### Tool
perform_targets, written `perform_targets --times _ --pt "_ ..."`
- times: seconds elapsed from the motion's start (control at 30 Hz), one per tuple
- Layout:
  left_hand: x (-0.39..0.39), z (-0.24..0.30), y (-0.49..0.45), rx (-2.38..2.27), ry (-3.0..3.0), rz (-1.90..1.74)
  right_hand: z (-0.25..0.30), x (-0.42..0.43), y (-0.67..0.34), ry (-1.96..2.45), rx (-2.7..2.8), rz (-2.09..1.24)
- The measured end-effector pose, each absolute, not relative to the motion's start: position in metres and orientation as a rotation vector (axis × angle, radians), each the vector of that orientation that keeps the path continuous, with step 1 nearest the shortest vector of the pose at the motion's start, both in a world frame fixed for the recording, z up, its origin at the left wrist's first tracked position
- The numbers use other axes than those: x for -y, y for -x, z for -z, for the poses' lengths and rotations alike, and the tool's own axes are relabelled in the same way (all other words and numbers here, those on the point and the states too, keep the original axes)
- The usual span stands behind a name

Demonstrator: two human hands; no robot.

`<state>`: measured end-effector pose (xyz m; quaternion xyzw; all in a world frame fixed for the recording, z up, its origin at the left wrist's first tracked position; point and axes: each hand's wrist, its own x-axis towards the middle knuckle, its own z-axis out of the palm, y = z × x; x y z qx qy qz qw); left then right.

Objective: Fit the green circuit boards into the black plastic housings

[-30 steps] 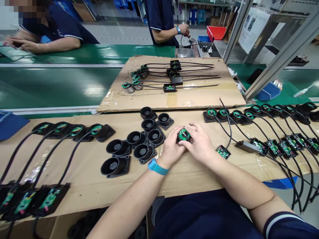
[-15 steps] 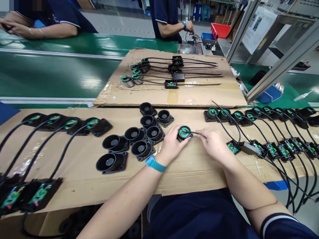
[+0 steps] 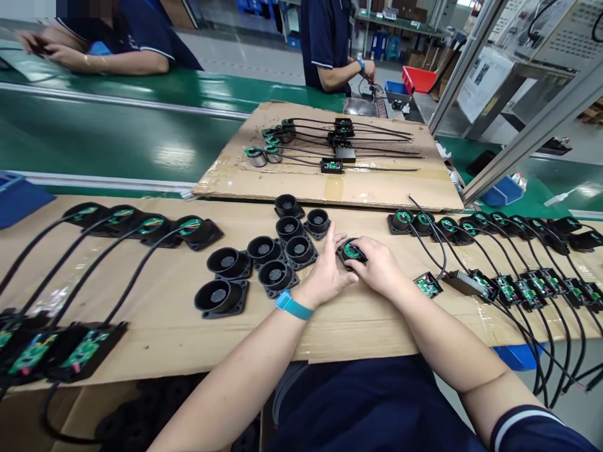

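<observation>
A round black housing (image 3: 345, 256) with a green ring-shaped circuit board (image 3: 351, 250) inside lies on the cardboard in front of me. My right hand (image 3: 379, 269) has its fingers and thumb closed on the right side of this housing, covering part of it. At its left stands my left hand (image 3: 325, 276), fingers apart and holding nothing, the thumb pointing toward the housing. Just left of that hand are several black fan housings (image 3: 276, 274) with round hubs and no board showing. A small open box with a green board (image 3: 428, 285) lies to the right of my right hand.
Rows of cabled housings (image 3: 191, 231) and open circuit boxes (image 3: 85, 351) lie at left, with similar ones (image 3: 532, 292) at right. A raised cardboard sheet (image 3: 277, 185) carries motors with cables. Two people (image 3: 325, 44) work beyond the green conveyor (image 3: 117, 141). A metal post (image 3: 509, 135) slants at right.
My right hand has moved left from the thin black cord onto the housing. My left hand has let go and spread its fingers. The camera view has shifted slightly.
</observation>
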<state>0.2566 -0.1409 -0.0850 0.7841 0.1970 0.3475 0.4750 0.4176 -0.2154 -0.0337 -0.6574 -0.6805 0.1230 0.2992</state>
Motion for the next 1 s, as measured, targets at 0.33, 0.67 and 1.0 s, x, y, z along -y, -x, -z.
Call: perform_targets --times 0.33,0.67,1.0 --pt "0.134 0.086 -0.262 -0.411 -1.734 -1.382 0.023 0.227 -0.414 1.935 1.758 -0.134" --pt "0.132 0.093 -0.263 -0.540 -1.806 -1.401 0.029 0.230 -0.407 1.988 1.837 -0.259" --pt "0.137 0.090 -0.264 -0.652 -2.094 -1.321 0.029 0.231 -0.423 1.906 1.719 -0.408"
